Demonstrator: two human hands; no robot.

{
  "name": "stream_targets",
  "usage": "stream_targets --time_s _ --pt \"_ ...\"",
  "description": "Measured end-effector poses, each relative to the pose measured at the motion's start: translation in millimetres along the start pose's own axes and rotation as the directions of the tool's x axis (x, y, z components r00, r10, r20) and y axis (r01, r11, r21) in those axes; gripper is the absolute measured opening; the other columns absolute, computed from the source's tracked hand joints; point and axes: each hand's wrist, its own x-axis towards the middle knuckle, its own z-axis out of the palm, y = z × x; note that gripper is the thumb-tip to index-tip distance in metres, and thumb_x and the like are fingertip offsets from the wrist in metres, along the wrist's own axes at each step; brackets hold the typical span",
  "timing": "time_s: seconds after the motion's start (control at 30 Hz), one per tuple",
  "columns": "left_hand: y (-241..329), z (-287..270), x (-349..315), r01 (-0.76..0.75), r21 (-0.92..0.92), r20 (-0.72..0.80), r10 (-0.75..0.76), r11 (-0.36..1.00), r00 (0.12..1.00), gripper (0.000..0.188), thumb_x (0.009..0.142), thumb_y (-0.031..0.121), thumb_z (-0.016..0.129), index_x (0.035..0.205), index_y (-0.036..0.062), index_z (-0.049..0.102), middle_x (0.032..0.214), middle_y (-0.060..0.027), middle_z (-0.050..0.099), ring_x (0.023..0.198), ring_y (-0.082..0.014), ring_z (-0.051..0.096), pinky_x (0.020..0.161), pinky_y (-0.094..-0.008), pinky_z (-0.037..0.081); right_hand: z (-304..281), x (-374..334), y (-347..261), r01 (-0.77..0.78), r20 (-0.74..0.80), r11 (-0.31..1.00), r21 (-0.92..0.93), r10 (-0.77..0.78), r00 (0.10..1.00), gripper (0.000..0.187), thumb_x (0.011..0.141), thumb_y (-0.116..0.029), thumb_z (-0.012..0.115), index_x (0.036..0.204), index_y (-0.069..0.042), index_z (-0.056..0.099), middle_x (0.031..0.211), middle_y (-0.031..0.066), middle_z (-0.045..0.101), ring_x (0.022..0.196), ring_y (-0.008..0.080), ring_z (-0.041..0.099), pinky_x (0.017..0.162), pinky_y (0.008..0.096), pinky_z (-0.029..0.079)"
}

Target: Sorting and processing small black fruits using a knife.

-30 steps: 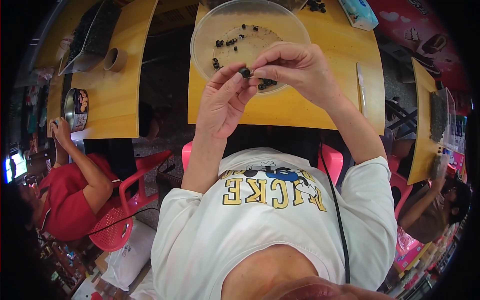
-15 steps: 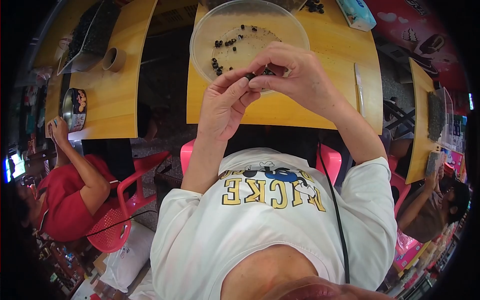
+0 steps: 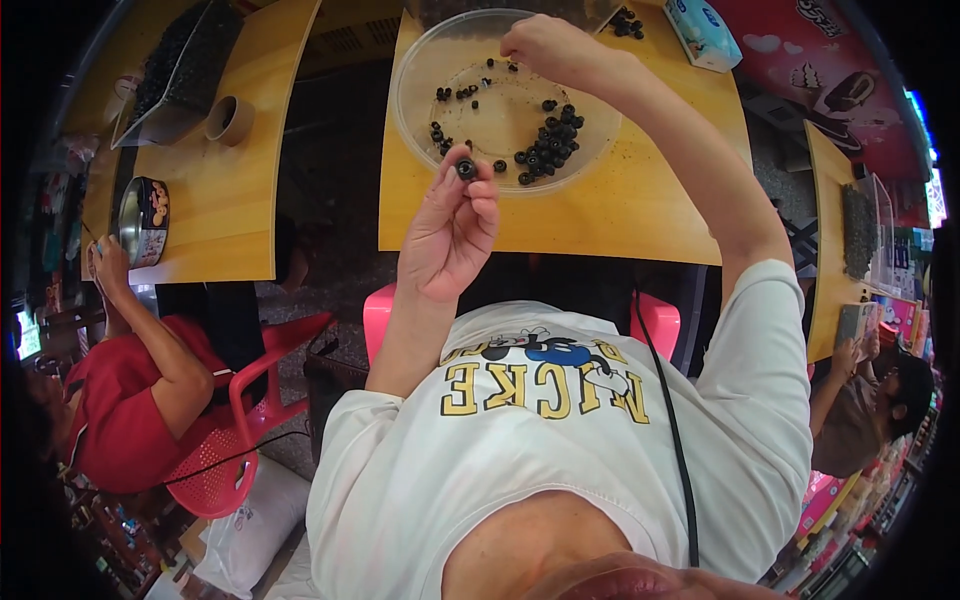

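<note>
Between the thumb and fingers of my left hand (image 3: 448, 225) is a small round black part (image 3: 466, 169) with a hole or recess in its middle. This hand is held up at the near left rim of a wide translucent plastic tub (image 3: 404, 112). My right hand (image 3: 555, 50) is over the tub's far side, fingers closed together and pointing left; anything in them is hidden. Inside the tub, a pile of similar black parts (image 3: 550, 142) lies to the right. Several smaller black pieces (image 3: 440, 136) and dark crumbs are scattered at the left and far side.
The tub stands on a yellow wooden table (image 3: 640, 225). A tissue pack (image 3: 702, 35) and loose black parts (image 3: 626, 22) lie at the far right. Two people work at tables on either side; the left one has a round tin (image 3: 150, 222) and a brown cup (image 3: 230, 120).
My hands have come apart. The right moved up and away over the tub's far side, uncovering the black pile; the left stays near the rim with the black part turned into view.
</note>
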Motion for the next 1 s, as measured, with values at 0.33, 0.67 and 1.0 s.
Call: stream_targets --time_s 0.33,0.67,1.0 --pt "18 -8 -19 -0.101 0.100 0.002 0.101 0.990 0.995 0.023 0.090 0.003 0.050 0.113 0.0011 0.053 0.102 -0.0161 0.058 0.084 -0.0196 0.061 0.076 -0.0281 0.055 24 20 -6 -0.031 0.306 0.998 -0.060 0.048 0.951 0.016 0.078 -0.011 0.054 0.087 -0.001 0.064 0.089 0.0182 0.062 0.087 0.0332 0.060 0.073 0.0405 0.048" --pt "-6 -10 -27 -0.084 0.267 -0.020 0.092 0.960 0.996 0.024 0.087 -0.001 0.052 0.111 -0.0033 0.053 0.101 -0.0169 0.059 0.087 -0.0193 0.063 0.078 -0.0257 0.055 -45 -48 -67 -0.208 0.151 0.650 0.731 0.143 0.978 0.021 0.081 -0.011 0.061 0.097 0.002 0.064 0.084 0.0096 0.066 0.076 0.0161 0.065 0.068 0.0265 0.051" --pt "-35 -33 -43 0.002 0.436 -0.075 0.034 0.900 0.997 0.024 0.086 -0.001 0.054 0.110 -0.0028 0.055 0.099 -0.0163 0.061 0.087 -0.0185 0.063 0.078 -0.0252 0.055 -48 -169 -125 -0.174 0.253 -0.294 0.940 0.258 0.932 0.019 0.081 -0.008 0.064 0.097 0.003 0.062 0.084 0.0089 0.065 0.074 0.0118 0.064 0.066 0.0223 0.053"
